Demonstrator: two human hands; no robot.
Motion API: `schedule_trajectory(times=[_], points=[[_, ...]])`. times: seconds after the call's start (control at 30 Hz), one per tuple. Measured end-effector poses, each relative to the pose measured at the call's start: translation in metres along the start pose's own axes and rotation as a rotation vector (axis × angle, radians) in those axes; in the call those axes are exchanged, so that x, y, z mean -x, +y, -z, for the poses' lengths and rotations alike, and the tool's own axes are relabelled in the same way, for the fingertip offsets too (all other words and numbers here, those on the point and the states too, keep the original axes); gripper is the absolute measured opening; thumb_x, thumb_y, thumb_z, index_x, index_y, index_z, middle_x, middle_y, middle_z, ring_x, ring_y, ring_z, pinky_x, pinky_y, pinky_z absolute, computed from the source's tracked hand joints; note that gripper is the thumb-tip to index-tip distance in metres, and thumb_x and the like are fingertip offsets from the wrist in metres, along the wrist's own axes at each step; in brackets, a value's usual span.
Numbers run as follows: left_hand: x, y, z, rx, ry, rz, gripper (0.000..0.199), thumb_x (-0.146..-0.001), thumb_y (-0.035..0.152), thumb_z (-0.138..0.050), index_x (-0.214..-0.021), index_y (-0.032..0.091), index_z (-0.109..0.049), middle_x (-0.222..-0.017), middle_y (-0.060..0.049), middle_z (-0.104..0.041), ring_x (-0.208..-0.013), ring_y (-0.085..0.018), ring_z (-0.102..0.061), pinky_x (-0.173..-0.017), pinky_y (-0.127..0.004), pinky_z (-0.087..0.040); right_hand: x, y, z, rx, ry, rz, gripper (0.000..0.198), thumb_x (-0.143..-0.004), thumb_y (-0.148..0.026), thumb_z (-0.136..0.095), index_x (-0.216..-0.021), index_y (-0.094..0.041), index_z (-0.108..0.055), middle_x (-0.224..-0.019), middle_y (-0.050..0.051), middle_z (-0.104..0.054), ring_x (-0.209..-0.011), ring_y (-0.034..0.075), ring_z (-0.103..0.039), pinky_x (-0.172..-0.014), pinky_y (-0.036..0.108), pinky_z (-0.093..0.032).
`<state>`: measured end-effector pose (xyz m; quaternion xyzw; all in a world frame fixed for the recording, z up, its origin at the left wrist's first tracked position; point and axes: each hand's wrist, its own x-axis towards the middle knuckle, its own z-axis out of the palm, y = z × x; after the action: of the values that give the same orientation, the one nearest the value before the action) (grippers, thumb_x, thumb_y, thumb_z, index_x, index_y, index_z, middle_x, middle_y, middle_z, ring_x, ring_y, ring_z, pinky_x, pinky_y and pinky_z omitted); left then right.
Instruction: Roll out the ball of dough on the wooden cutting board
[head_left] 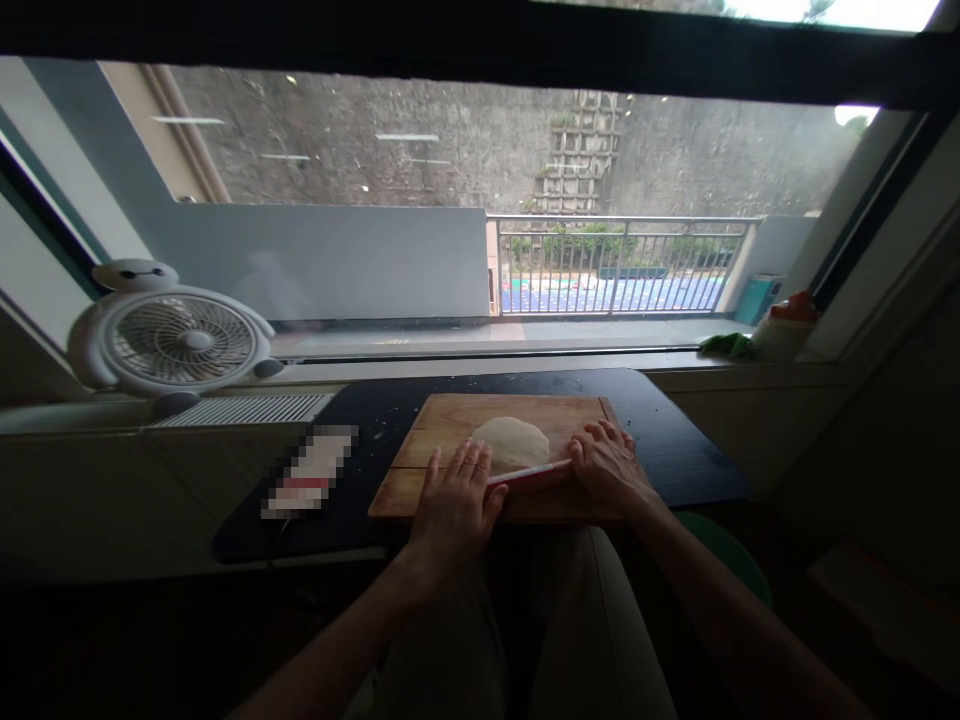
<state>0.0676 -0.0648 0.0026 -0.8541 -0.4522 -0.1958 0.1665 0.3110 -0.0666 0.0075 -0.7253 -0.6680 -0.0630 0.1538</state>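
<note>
A pale round sheet of dough (511,444) lies flat on the wooden cutting board (420,430). Along its near edge runs a thin rolling pin (531,474), whitish on top and reddish below. My left hand (459,496) lies over the pin's left end, fingers stretched forward and slightly apart, beside the dough's left edge. At the other end, my right hand (609,464) is bent over the pin with its fingers curled. Both pin ends are hidden under my hands.
The board rests on a dark table (690,460) below a window. A blurred-out pale object (311,475) lies on the table's left. On the sill stand a white fan (180,340) and a bottle with an orange top (787,325). A green tub (727,550) is below right.
</note>
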Motion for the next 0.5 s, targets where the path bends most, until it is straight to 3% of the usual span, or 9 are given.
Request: schedule_trajectory(times=[0.17, 0.27, 0.5], points=[[-0.055, -0.025, -0.010, -0.007, -0.074, 0.110, 0.054, -0.093, 0.044, -0.026, -0.134, 0.014, -0.043, -0.140, -0.011, -0.042, -0.134, -0.026, -0.028, -0.110, -0.051, -0.015, -0.037, -0.005, 0.001, -0.027, -0.110, -0.055, 0.038, -0.092, -0.037, -0.028, -0.100, -0.023, -0.063, -0.113, 0.009, -0.055, -0.113, 0.025, -0.040, -0.095, 0.043, -0.027], [-0.073, -0.031, -0.013, 0.002, -0.142, 0.183, 0.053, -0.092, 0.044, -0.026, -0.135, 0.017, -0.042, -0.140, -0.011, -0.042, -0.134, -0.027, -0.029, -0.108, -0.054, -0.015, -0.041, -0.007, -0.002, -0.031, -0.109, -0.053, 0.037, -0.091, -0.036, -0.029, -0.096, -0.022, -0.064, -0.108, 0.010, -0.057, -0.109, 0.025, -0.043, -0.092, 0.042, -0.029], [-0.026, -0.019, -0.012, 0.068, -0.138, 0.060, 0.050, -0.094, 0.042, -0.022, -0.135, 0.020, -0.041, -0.140, -0.006, -0.043, -0.133, -0.022, -0.030, -0.110, -0.046, -0.017, 0.006, -0.009, -0.010, 0.023, 0.120, 0.073, 0.037, -0.092, -0.035, -0.028, -0.104, -0.026, -0.061, -0.127, 0.004, -0.048, -0.127, 0.024, -0.026, -0.104, 0.042, -0.013]])
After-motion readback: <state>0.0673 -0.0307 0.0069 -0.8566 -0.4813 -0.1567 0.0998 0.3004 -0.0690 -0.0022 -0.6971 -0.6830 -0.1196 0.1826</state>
